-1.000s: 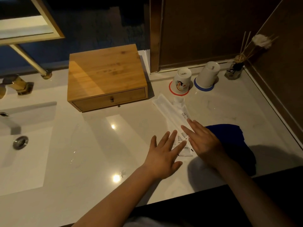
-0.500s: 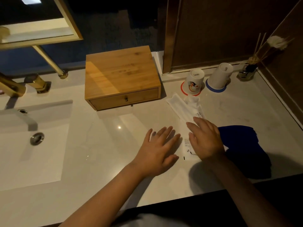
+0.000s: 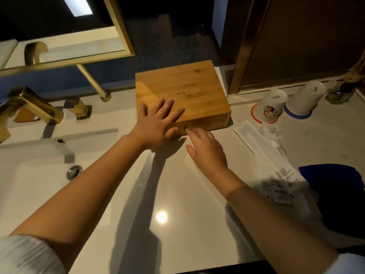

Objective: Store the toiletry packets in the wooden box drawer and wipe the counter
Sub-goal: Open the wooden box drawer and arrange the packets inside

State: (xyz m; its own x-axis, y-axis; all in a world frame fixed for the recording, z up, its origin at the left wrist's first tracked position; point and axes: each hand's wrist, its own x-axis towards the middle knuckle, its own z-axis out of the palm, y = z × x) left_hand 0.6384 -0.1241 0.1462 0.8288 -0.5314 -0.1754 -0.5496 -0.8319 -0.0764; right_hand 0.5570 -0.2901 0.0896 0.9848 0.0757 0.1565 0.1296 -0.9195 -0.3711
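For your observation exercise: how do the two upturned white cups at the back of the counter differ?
The white cup with the cartoon bird print sits on a red-rimmed coaster; the plain white cup sits on a blue-rimmed coaster. The printed cup stands nearer the wooden box, the plain one farther right. Both are white, upside down and tilted in this view.

We see a honey-brown box with visible grain on a pale, glossy white counter. The packets are white with dark print. The cloth is deep blue. One white cup has a penguin picture and red coaster; the other a blue coaster. The tap is gold.
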